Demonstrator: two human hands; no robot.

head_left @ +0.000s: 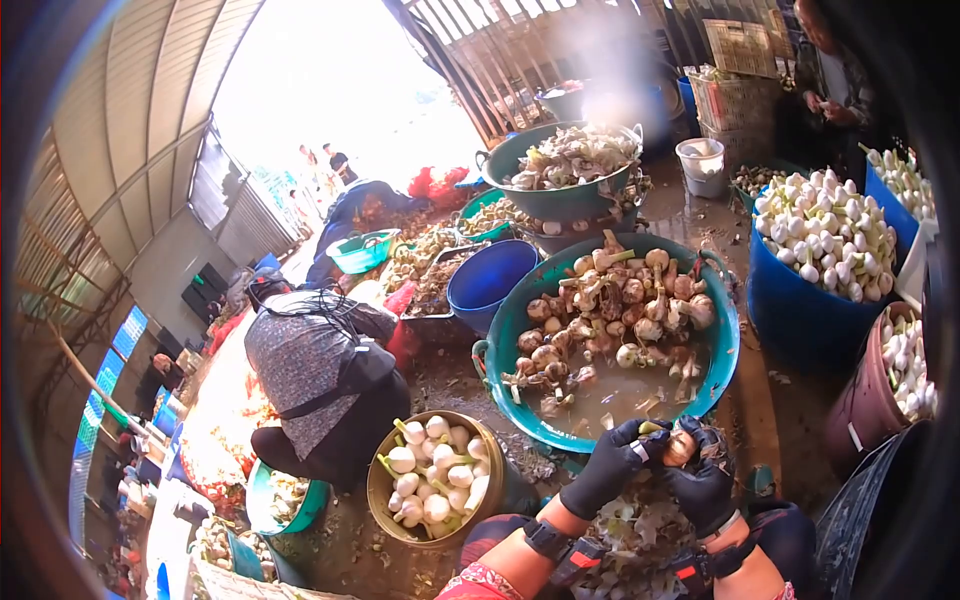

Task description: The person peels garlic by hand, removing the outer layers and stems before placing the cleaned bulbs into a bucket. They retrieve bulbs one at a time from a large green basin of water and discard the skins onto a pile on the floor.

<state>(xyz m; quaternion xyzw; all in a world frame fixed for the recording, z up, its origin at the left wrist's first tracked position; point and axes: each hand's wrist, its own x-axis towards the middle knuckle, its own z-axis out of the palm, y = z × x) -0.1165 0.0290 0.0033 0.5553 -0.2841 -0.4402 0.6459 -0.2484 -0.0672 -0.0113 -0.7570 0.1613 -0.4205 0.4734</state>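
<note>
Here left hand (pixel 610 466) and right hand (pixel 706 482) meet, fingers (pixel 634 436) pinching a bulb (pixel 679 449).

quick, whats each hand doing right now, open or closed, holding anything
left hand: closed, gloved fingertips pinching the bulb
right hand: closed, gripping the same bulb

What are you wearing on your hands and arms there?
The left hand and right hand wear black gloves. Each wrist has a black strap with a black-and-red device. A red patterned sleeve shows on the left arm.
</note>
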